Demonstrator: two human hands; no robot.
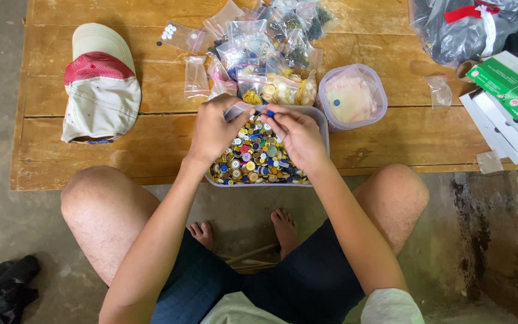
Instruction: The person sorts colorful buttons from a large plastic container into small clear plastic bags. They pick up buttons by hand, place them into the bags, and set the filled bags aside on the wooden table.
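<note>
Hands: both over my tub of mixed buttons [253, 159], near its far rim, fingertips almost meeting.
Right hand [298, 135]: thumb + forefinger pinched shut on a small blue button [270, 113], held just above the pile.
Left hand [214, 129]: fingers curled closed on the mouth of a small clear bag [239, 110], far as I can tell; bag edge partly hidden by my knuckles.
Step, my read: picking by colour, one button lifted out and brought to the bag opening. Tub looks well full, so early/mid in the sorting.
Next move needs: bag mouth kept open w/ left fingers, blue piece lined up over the gap before letting go. It's tiny and slick, easy to drop back into the heap.
Tub spot: grey rectangular container at the near edge of the table [121, 141], between my knees.
Just beyond tub: heap of little clear bags [265, 45], many already holding buttons; yellow and cream ones nearest the tub.
Right of tub: round clear container [353, 96], touching or nearly touching it, w/ pale bags inside.
Farther left: cream cap w/ red mesh [100, 81], well apart from the work.
Far right: green-white boxes [511, 81] at table edge, dark plastic sack [463, 24] behind them.
Floor: black bag [4, 288] by my left leg.
</note>
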